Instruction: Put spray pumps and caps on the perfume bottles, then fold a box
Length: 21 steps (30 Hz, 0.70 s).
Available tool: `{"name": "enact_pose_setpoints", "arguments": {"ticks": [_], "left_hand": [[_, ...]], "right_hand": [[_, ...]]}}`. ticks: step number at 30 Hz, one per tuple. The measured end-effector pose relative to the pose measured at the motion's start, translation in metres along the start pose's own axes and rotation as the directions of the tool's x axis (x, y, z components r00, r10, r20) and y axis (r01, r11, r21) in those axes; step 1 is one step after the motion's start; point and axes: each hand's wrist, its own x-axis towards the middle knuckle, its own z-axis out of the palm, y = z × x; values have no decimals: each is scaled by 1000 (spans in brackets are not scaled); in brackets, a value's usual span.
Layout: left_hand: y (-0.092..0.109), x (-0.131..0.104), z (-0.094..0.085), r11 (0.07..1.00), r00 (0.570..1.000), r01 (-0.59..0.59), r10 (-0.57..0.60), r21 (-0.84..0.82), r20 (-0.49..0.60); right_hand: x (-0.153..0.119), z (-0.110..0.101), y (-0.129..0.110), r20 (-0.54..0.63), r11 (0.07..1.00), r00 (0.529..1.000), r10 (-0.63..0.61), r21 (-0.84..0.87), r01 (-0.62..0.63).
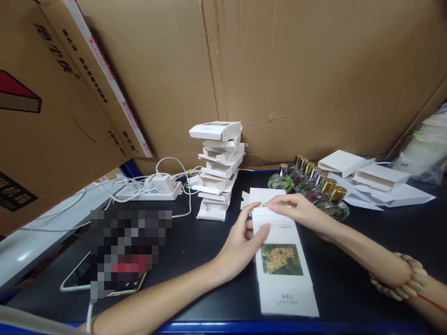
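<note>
A long white carton (288, 295) with a photo of yellow flowers and upside-down print lies in front of me on the dark table. My left hand (240, 244) grips its left side near the far end, thumb on top and fingers partly hidden beneath. At the carton's far edge, the fingers of my right hand (295, 208) are closed together on the white card. Just beyond both hands is another white card piece (267, 194) with a tab at its left. Several glass perfume bottles (323, 197) with gold and silver caps stand beyond my right forearm.
A tall stack of white boxes (220, 170) stands at the back. White boxes and paper (380, 179) lie at the right, by a bagged cup (421, 151). A power strip (164, 188) with cables and a phone (78, 274) are at the left. Cardboard (279, 83) walls the back.
</note>
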Motion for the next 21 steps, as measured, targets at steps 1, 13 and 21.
{"name": "enact_pose_setpoints", "arguments": {"ticks": [1,13,21], "left_hand": [[1,-1,0,1000,1000,-17,17,14,-10],[3,-2,-4,962,949,-249,265,108,-169],[13,8,-25,769,833,-373,524,520,-177]], "right_hand": [[0,1,0,7,1000,1000,8,16,-8],[-9,11,-7,140,994,988,-60,104,45],[-6,12,-5,-4,975,998,56,217,-54]]}}
